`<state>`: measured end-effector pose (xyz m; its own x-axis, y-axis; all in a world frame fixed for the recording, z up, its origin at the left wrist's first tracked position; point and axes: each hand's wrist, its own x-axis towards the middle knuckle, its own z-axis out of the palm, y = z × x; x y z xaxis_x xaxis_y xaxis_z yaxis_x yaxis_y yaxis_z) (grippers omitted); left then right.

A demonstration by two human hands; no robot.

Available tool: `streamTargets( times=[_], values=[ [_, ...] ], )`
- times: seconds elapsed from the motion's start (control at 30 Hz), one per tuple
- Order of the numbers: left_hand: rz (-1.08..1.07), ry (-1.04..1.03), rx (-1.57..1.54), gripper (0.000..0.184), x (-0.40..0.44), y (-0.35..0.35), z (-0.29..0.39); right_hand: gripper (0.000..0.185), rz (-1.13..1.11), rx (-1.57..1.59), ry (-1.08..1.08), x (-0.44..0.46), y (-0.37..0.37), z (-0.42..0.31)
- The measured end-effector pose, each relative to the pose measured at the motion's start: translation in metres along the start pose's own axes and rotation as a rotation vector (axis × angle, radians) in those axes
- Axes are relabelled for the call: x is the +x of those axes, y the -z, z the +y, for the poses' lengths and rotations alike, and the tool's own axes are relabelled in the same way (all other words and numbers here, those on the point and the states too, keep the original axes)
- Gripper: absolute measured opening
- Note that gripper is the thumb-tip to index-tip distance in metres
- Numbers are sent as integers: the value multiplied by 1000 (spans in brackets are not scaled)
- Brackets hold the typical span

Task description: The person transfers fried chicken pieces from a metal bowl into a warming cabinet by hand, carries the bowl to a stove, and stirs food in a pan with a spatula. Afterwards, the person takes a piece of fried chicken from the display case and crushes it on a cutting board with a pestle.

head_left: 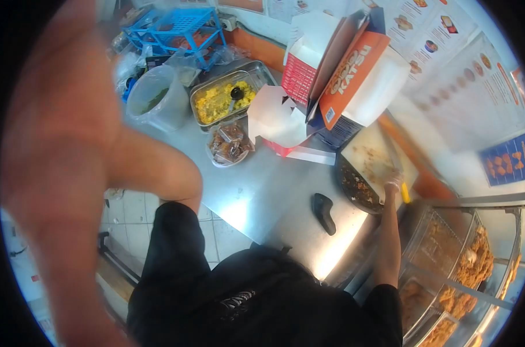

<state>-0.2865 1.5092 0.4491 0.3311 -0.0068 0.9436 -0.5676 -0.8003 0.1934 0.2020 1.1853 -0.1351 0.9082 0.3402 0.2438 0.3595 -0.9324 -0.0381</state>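
Observation:
My left hand (60, 133) is raised very close to the camera at the left, large and blurred; its fingers cannot be made out. On the right, my right hand (394, 180), in a clear glove, is closed around a long metal utensil (392, 151) over a white cutting board (369, 151). A yellow piece (405, 193) shows just beside this hand. Brown crumbs lie on the board and in the dark pan (355, 184) along its edge. Left of the pan, a black curved object (323, 214) rests on the steel counter (274, 199).
Folded boxes (355, 81) and an open carton (277, 118) stand at the back. Left of them are a tray of yellow food (225, 101), a bowl of packets (230, 144), a clear tub (155, 98) and a blue rack (181, 26). A fried-food display (464, 266) is lower right.

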Motion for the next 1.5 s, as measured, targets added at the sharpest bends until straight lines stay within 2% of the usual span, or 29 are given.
streamTargets(
  times=[0.03, 0.1, 0.13, 0.17, 0.27, 0.4, 0.43, 0.5, 0.57, 0.7, 0.77, 0.8, 0.83, 0.9, 1.0, 1.13, 1.27, 1.5],
  values=[
    [-9, -6, 4, 22, 2, 1, 1, 28, -3, -73, -5, -1, 3, 3],
    [-30, -31, 3, 22, 7, 0, -1, 26, -116, 402, -83, -2, 9, -2],
    [-29, -50, 5, 22, 8, 0, 1, 26, -78, 409, -89, 17, 14, -9],
    [-33, -56, -5, 23, 10, -2, 3, 25, -39, 172, -64, 13, 13, -14],
    [-43, -58, 14, 23, 15, -4, 6, 21, 0, -105, -64, -11, 8, -8],
    [-39, -59, 49, 24, 14, 2, 3, 21, 36, -151, 34, -27, -4, 24],
    [-27, -68, 63, 25, 10, 6, 4, 25, -25, -109, 33, -17, 8, 12],
    [3, -40, 97, 25, 3, 16, 1, 33, -301, 12, 23, -10, 49, -16],
    [48, -27, 137, 26, -4, 24, -2, 38, -390, 72, 24, -5, 69, -18],
    [154, -19, 220, 27, -21, 39, 0, 39, -99, 293, -90, -12, 125, -9],
    [212, -36, 268, 27, -32, 42, 3, 40, 66, 546, -170, -17, 176, -36],
    [238, -19, 300, 27, -35, 42, 6, 41, 73, 673, -178, -24, 206, -63],
    [260, 4, 337, 28, -38, 41, 3, 41, 37, 650, -87, -47, 256, -92],
    [295, 49, 415, 28, -44, 41, 4, 40, -92, 920, 94, -79, 298, -143],
    [323, 73, 492, 29, -47, 37, 8, 38, -267, 1349, 249, -128, 337, -192],
    [340, 100, 517, 30, -50, 34, 5, 38, -534, 1452, 495, -161, 366, -228],
    [361, 128, 518, 31, -53, 34, -3, 38, -684, 1482, 575, -177, 376, -242],
    [398, 159, 514, 33, -53, 35, -18, 38, -722, 1481, 557, -184, 380, -235]
  ],
)
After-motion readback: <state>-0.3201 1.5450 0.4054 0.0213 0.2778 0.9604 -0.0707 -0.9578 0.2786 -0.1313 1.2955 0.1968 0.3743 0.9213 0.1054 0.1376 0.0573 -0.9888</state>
